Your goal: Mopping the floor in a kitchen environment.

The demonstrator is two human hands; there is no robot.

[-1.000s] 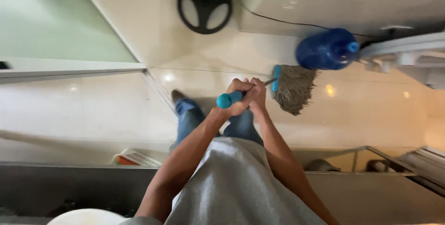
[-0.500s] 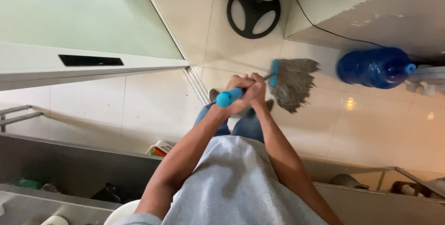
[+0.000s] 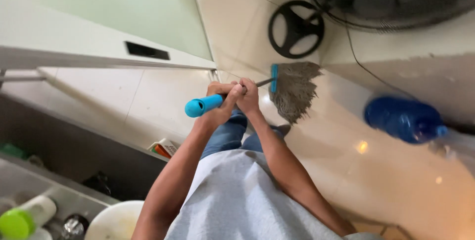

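Hands: left hand (image 3: 217,105) and right hand (image 3: 246,96) both wrapped tight round the mop handle (image 3: 205,104), pressed side by side, fingers curled shut on it.
Mop: blue grip end sticks out toward the camera, thin shaft runs down to the blue clamp; grey string mop head (image 3: 294,89) lies splayed on the floor (image 3: 386,171).
Mop place: head rests just beside the fan base (image 3: 296,28), between it and the person's shoe.
Fan: black round base, cord (image 3: 368,72) trails over the tiles past the mop head toward the water bottle.
Water bottle: big blue jug (image 3: 403,119) lying on its side, well apart from the mop head, cap end pointing away from it; no label readable.
Door: frosted glass panel with white frame and a dark slot handle (image 3: 147,50), on the far side of the mop handle from the water bottle.
Other containers: white bottle with green cap (image 3: 24,218) and white bowl (image 3: 116,220) low in view, near the left elbow; white basket with orange item (image 3: 163,148) below the door frame.
Risk: strings could likely snag the cord and tug the fan; a wide sweep might knock the jug rolling; glossy tiles look wet, slip possible near the shoe.
Signs: none visible.
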